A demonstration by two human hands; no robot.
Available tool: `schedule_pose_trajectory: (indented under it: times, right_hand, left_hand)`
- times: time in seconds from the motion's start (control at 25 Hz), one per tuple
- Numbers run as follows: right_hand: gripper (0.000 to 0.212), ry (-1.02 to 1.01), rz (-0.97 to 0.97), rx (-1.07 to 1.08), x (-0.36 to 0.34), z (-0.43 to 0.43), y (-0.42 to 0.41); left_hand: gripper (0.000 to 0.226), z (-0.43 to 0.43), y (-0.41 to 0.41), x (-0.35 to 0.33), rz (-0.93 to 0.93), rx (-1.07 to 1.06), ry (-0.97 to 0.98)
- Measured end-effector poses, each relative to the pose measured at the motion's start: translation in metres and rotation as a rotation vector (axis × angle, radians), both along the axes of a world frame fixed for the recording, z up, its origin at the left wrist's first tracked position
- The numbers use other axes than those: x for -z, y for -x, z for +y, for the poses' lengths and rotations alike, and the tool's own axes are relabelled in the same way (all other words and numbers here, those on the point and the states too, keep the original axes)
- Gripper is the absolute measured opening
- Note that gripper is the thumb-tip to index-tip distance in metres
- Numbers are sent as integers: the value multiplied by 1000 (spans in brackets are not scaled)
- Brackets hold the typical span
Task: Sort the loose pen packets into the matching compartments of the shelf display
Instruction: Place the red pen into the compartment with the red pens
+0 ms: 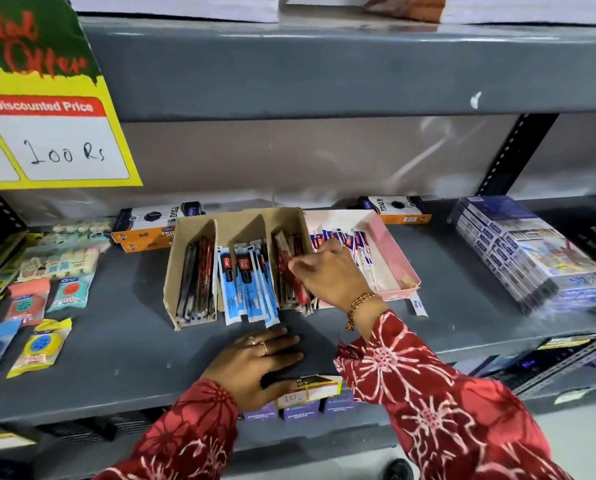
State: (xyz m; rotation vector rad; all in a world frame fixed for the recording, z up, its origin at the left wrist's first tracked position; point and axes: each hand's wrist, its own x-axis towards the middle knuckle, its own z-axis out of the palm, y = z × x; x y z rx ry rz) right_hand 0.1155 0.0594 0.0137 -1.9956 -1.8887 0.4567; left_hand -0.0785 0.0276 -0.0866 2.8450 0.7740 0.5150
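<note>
Head view, one shelf bay, grey painted metal shelf (116,358).

Item 1: cardboard display (172,271), brown, thin-walled, three compartments split by slanted dividers, front lip torn. Left compartment holds dark packets (194,271); middle holds blue-and-white packets (246,289), several sliding out past the front edge toward 6 o'clock; right holds red packets (291,271).

Item 2: pink tray (393,258), at 3 o'clock of the display and touching it, holding white-and-blue packets (350,242). One stray packet (419,306) lies on the shelf just off the tray's near corner.

Right hand (331,271): fingers pinched shut on a red packet at the right compartment; whether it is going in or coming out cannot be told. Left hand (255,362): flat, palm down on the shelf at 6 o'clock of the display, fingers spread, holding nothing.

Handling: packets are long, slim, glossy film, slippery and flexible.

Risks, as judged: nothing pins the light display, so pushing into the crowded right compartment could shove it back or buckle a divider. The wrist passing over the middle row could drag the overhanging blue packets onto the shelf. Slick film may slip from a fingertip pinch.
</note>
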Motion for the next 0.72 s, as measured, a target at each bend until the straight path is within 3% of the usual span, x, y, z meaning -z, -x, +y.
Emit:
schedule_pose_trajectory:
  times: [0.08,0.16,0.24,0.32,0.48,0.72]
  right_hand:
    - [29,-201,129,148,0,-9,-18]
    - [24,-392,153,450,7,-21,-52]
    - [26,-355,121,732,19,-36,-86]
    - [24,-178,160,889,25,-50,-108]
    - [37,-82,349,974,21,-55,-123]
    - [30,130,231,864,37,-57,-122]
  left_hand:
    - [53,-1,-2,1,-49,-1,-15]
    - [51,0,-2,4,-61,2,-15]
    - [50,0,-2,7,-50,-1,-12]
    - [51,0,-2,8,-28,-10,-17]
    - [52,0,-1,9,-16,-28,-6]
    - [54,1,-1,6,-13,-24,-18]
